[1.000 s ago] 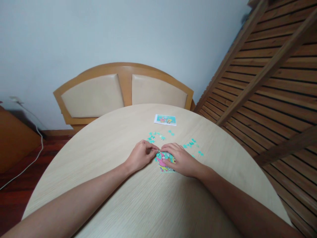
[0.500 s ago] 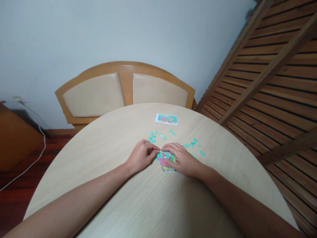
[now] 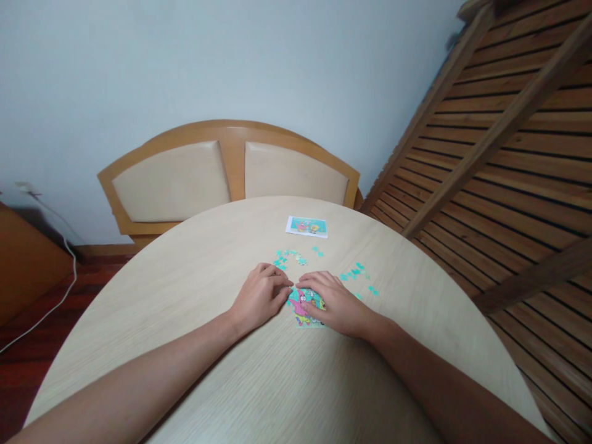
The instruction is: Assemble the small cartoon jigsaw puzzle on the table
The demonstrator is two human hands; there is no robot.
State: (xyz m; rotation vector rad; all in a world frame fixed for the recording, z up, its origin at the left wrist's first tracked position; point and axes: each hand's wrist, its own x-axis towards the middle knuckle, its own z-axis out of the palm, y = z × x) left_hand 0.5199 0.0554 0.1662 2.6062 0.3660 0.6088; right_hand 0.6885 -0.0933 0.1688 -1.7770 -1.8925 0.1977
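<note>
A partly joined jigsaw puzzle (image 3: 301, 303) with a pink starfish figure on a teal ground lies flat on the table, its right part covered by my right hand. My left hand (image 3: 263, 292) is closed at the puzzle's upper left edge, thumb and fingertips pressed together. Whatever sits between those fingertips is hidden. Resting over the puzzle's right side, my right hand (image 3: 335, 302) has its fingers stretched along the top edge and its thumb apart on the picture. The two hands' fingertips nearly meet.
Loose teal pieces (image 3: 280, 261) lie beyond my left hand, with more pieces (image 3: 356, 271) to the right. Farther back is a printed picture card (image 3: 307, 227). A padded chair (image 3: 235, 166) stands behind the round table (image 3: 194, 271); a slatted wooden panel (image 3: 499, 154) leans at right.
The whole view has shifted slightly, so everything sits a little lower and to the left. My hands remain at the puzzle; the left fingertips have moved slightly along its left edge.
</note>
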